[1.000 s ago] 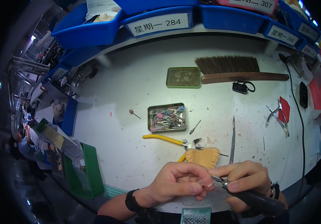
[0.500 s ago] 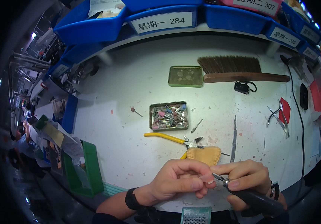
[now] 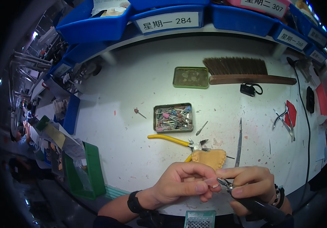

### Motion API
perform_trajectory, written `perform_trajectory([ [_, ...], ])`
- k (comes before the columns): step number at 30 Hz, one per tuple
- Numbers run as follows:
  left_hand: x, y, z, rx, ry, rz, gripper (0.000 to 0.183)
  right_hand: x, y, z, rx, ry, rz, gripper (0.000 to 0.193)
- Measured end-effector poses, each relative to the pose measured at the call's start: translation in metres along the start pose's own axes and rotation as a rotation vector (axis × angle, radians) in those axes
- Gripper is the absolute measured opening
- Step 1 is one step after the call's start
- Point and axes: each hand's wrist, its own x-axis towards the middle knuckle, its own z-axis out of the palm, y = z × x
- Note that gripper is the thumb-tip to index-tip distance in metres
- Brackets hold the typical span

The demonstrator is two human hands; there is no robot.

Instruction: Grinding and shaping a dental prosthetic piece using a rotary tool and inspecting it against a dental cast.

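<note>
At the near edge of the table, my left hand (image 3: 178, 185) is closed, pinching a small pinkish, see-through denture piece (image 3: 211, 182) with a whitish tooth-like bit on it, between thumb and fingers. My right hand (image 3: 253, 181) is wrapped round a dark rotary handpiece (image 3: 261, 208). Its metal bur (image 3: 221, 181) points left and meets or nearly meets the denture piece; contact is too small to tell. Just beyond my fingers lies a tan dental model (image 3: 210, 157), partly hidden by my left hand. Yellow-handled cutters (image 3: 171, 140) lie behind the model.
An open tin (image 3: 173, 130) of assorted burs stands mid-table, its lid (image 3: 190, 77) farther back by a brush (image 3: 253, 79). A pointed metal tool (image 3: 239, 142) and pliers (image 3: 285, 117) lie right. Blue bins (image 3: 167, 21) line the back shelf; a green bin (image 3: 95, 171) stands left.
Both hands keep nearly the same place and grip. The handpiece's rear end has dipped slightly toward me, and the whole view has shifted a little.
</note>
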Motion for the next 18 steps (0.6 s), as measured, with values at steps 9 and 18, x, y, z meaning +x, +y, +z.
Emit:
perform_trajectory([
  [9,-0.001,0.002,0.002,0.013,0.012,-0.007,0.026,-0.002,-0.001,0.009,0.103,0.128,0.054,0.028],
  [18,-0.001,0.000,0.001,0.002,0.006,0.014,0.025,0.000,-0.003,-0.002,0.043,-0.019,0.030,0.024],
])
